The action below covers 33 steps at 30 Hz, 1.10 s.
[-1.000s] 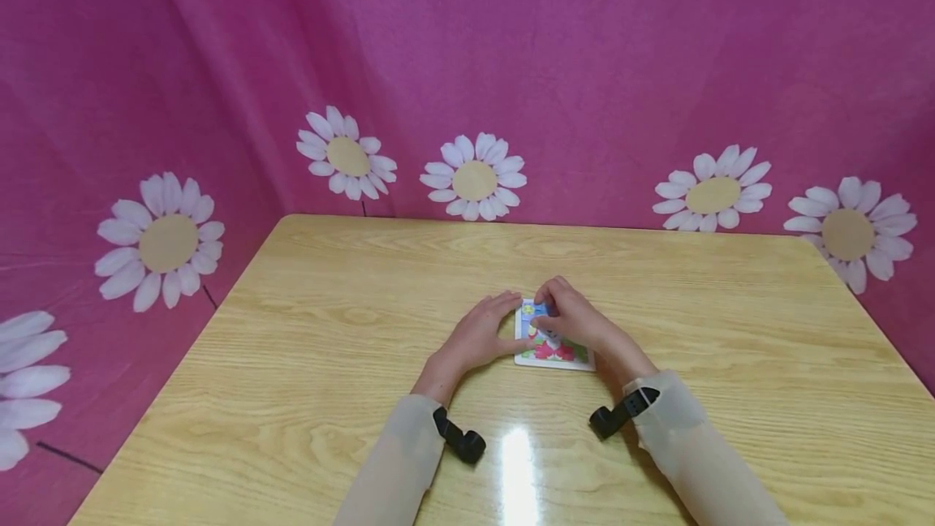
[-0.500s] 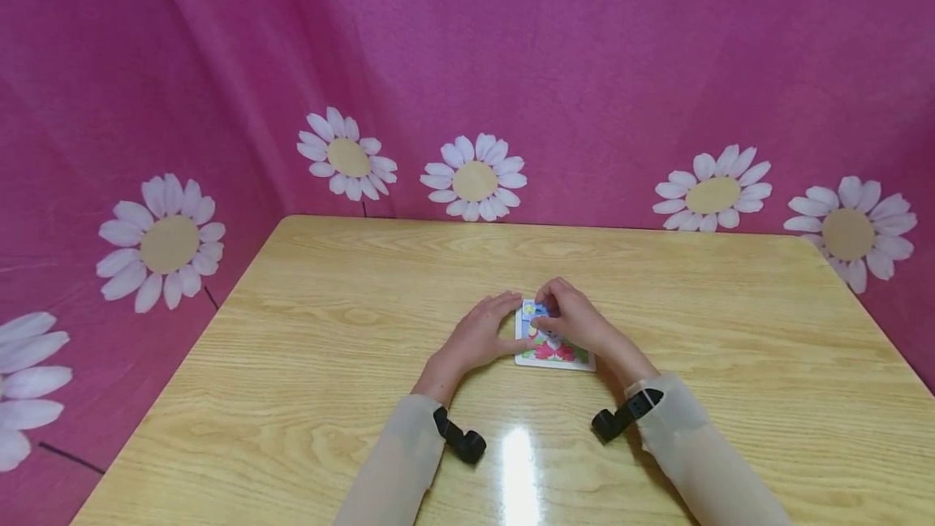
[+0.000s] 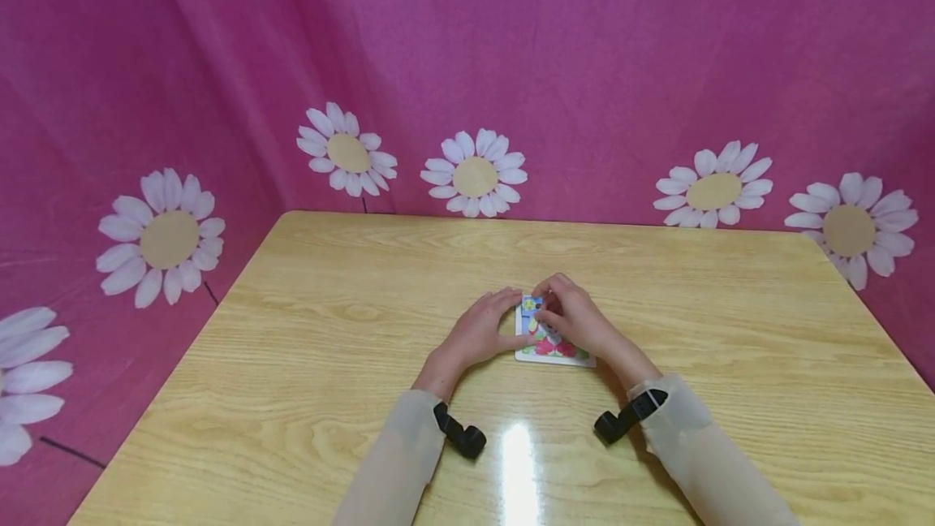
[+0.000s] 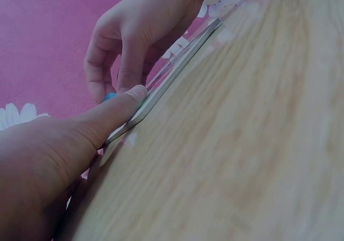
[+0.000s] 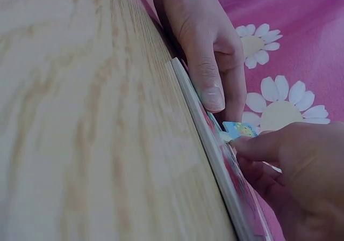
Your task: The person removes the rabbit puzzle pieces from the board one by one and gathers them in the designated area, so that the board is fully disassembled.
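A small picture jigsaw puzzle (image 3: pixel 557 360) in a white-rimmed tray lies flat on the table, its artwork pink, green and blue. My left hand (image 3: pixel 476 334) rests at its left side, fingers along the far left corner and thumb stretched over the picture. In the right wrist view that thumb (image 5: pixel 213 97) touches the tray's surface. Between thumb and forefinger, my right hand (image 3: pixel 579 321) pinches a blue puzzle piece (image 5: pixel 240 129) with a yellow figure. The piece is tilted over the tray's upper left part. My right hand hides the tray's upper right.
The wooden table (image 3: pixel 329 347) extends around both hands, with a bright reflection (image 3: pixel 519 469) near the front. A pink curtain (image 3: pixel 584 63) with white daisies stands behind the table and to its left. Black wrist cameras are strapped over both sleeves.
The blue puzzle piece has shifted and tilted slightly in my right hand's fingers over the tray's upper left. My left hand stays in place.
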### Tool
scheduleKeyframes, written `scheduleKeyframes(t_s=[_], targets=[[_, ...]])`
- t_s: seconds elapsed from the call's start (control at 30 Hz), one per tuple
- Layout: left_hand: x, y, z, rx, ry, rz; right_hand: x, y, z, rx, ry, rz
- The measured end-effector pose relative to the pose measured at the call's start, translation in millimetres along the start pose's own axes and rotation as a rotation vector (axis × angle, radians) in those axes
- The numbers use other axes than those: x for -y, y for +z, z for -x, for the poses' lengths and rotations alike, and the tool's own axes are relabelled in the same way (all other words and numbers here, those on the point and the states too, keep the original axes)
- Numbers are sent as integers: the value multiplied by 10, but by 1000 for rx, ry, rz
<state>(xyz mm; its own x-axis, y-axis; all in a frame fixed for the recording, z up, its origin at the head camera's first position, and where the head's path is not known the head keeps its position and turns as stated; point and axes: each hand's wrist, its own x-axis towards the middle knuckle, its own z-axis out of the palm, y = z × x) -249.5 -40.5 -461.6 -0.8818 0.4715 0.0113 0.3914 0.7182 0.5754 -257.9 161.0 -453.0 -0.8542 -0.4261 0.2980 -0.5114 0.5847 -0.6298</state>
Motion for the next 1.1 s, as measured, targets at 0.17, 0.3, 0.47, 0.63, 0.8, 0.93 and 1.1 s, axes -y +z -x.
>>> scheduleKeyframes(t_s=[0.17,0.3,0.47,0.63,0.8,0.93,1.1], targets=[[1,-2,-2,-2,5,-3,-2,19,4,-34,-3,-23],[0,2,-4,-7,16,-15,-10,30,13,-63,12,-44],[-5,-1,-5,-12,30,-21,5,21,22,-79,18,-74],[-9,-8,-1,-1,12,-9,-1,-17,43,-74,34,-97],[-14,-7,1,10,-13,0,-59,-73,88,-73,65,-100],[-18,-10,4,10,-11,-5,-104,-115,130,-82,76,-91],[-25,-10,9,13,-19,2,-151,-174,187,-93,100,-70]])
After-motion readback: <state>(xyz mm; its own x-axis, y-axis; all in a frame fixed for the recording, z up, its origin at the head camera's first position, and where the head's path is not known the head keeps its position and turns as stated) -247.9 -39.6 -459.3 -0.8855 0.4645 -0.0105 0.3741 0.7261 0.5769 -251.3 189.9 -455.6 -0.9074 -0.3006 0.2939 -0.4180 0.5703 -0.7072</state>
